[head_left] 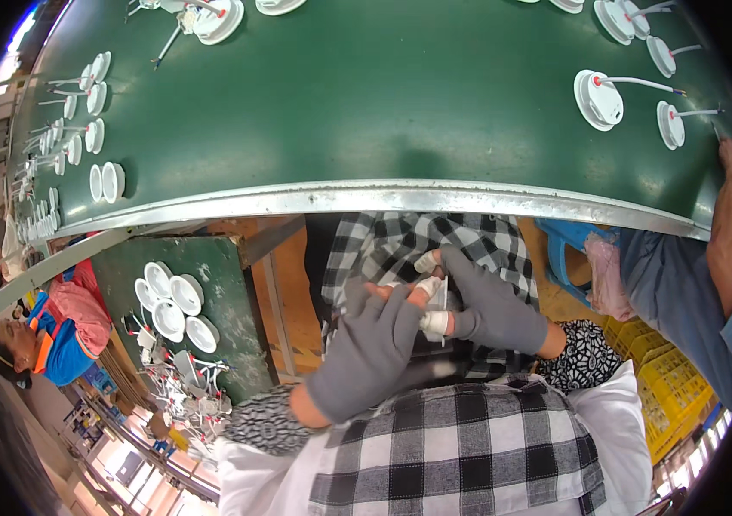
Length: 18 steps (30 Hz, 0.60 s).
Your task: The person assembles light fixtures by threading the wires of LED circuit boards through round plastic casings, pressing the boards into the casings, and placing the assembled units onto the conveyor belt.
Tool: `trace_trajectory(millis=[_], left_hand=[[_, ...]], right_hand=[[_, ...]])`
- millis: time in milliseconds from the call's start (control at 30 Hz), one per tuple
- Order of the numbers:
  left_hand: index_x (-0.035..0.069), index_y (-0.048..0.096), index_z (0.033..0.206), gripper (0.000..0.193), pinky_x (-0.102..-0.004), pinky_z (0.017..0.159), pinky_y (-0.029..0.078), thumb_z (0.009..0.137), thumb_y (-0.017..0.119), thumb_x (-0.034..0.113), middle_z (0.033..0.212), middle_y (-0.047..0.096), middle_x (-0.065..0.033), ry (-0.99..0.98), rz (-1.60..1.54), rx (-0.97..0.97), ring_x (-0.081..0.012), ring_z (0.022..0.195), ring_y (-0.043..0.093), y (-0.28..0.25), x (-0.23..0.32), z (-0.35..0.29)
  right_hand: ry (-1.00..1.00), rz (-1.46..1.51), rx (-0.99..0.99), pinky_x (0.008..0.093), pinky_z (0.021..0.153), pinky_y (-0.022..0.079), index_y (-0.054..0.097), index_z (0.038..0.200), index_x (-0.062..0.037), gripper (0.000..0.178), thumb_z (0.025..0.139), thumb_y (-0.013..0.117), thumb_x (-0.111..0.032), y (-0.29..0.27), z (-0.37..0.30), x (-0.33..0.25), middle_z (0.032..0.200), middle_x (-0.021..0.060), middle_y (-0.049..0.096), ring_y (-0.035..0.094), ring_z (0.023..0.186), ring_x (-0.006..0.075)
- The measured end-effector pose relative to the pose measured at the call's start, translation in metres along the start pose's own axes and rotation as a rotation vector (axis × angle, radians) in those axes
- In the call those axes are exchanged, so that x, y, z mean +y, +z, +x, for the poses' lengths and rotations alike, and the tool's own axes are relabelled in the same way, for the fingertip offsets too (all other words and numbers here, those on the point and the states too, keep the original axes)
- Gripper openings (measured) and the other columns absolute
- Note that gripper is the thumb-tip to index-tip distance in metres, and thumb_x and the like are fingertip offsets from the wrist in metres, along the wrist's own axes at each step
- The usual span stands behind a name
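Head view: left hand (375, 344), right hand (491, 305) grips clamped on thin upright blade (444, 301).

Both hands wore grey knit gloves with the fingertips cut off. The left hand (375, 344) and the right hand (491, 305) each had white tape wound round several bare fingertips (435, 322). Above each glove cuff sat a black-and-white patterned sleeve cover (590, 354), then a white sleeve. A black-and-white checked apron (469, 447) covered the chest and lap.
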<state>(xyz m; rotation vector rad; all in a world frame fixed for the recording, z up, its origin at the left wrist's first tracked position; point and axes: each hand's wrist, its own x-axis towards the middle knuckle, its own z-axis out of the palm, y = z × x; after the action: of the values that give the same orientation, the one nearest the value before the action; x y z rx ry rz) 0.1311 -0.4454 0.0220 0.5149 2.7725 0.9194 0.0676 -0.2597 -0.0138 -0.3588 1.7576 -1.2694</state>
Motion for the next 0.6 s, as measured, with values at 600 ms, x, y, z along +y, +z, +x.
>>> trace_trajectory(millis=[600], left_hand=[[-0.001, 0.039, 0.138, 0.100, -0.0323, 0.100, 0.042, 0.058, 0.089, 0.028, 0.127, 0.055, -0.0119, -0.422, -1.221, -0.194, -0.0186, 0.115, 0.054, -0.004, -0.024, -0.020]], right_hand=[[-1.175, -0.796, 0.067, 0.0339, 0.072, 0.055, 0.060, 0.096, 0.0051, 0.033, 0.067, 0.063, -0.009, -0.021, -0.016, -0.022, 0.103, 0.0089, 0.053, 0.058, 0.088, 0.0219]])
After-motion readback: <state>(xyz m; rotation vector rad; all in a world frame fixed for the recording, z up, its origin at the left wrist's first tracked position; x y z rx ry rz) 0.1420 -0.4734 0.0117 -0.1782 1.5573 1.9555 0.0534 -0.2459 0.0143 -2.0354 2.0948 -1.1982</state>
